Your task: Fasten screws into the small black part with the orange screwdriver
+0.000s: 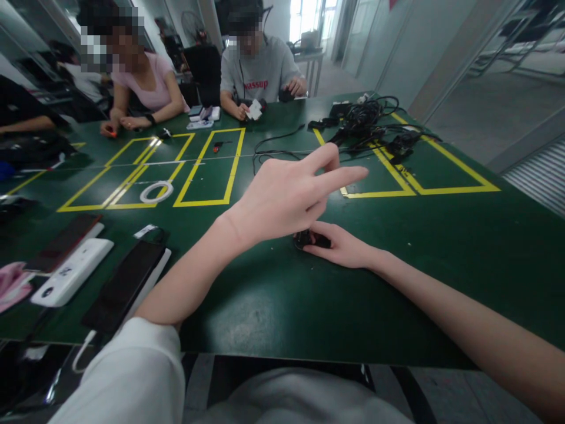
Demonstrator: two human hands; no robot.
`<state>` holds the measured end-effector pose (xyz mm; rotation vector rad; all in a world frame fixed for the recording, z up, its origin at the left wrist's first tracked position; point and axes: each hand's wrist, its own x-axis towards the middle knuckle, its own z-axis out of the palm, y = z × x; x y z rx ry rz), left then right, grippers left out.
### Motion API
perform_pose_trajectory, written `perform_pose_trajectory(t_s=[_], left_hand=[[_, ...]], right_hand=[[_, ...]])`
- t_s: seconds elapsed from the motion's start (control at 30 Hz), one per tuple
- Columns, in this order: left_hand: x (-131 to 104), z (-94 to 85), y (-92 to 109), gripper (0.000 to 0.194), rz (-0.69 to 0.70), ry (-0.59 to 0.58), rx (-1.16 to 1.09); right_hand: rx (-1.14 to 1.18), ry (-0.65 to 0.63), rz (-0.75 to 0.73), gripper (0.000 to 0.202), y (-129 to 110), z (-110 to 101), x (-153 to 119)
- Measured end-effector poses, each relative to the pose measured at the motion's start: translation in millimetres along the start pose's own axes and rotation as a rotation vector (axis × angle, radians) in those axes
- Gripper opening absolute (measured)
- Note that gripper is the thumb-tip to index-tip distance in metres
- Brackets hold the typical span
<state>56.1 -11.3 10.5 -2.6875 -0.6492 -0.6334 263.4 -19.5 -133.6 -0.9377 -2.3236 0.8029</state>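
Observation:
Raised above the green table (247, 306), my left hand (295, 191) reaches across the middle of the view, its index finger stretched to the right and other fingers bent. Nothing shows between those fingers. Below and a little to the right, my right hand (342, 244) rests low at the table with its fingers closed around a small black object (303, 239). My left hand partly covers the far side of that object, so its full shape is hidden.
A tangle of black cables (364, 121) lies at the back right. Yellow tape outlines (207, 203) and a white ring (156, 192) are on the left half. Near left are a white power strip (73, 272) and a black phone (126, 285). Two people sit opposite.

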Motion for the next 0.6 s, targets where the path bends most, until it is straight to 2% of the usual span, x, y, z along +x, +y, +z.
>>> perform_pose_trajectory(t_s=[0.2, 0.37, 0.6], left_hand=[[0.3, 0.0, -0.9, 0.051, 0.063, 0.0, -0.039], [-0.5, 1.1, -1.9, 0.05, 0.043, -0.029, -0.026], [1.0, 1.8, -1.7, 0.05, 0.069, -0.011, -0.077]], right_hand=[[0.011, 0.028, -0.01, 0.017, -0.3, 0.7, 0.5], [0.022, 0.006, 0.006, 0.018, -1.5, 0.3, 0.7], [0.027, 0.017, 0.006, 0.019, -3.5, -0.5, 0.8]])
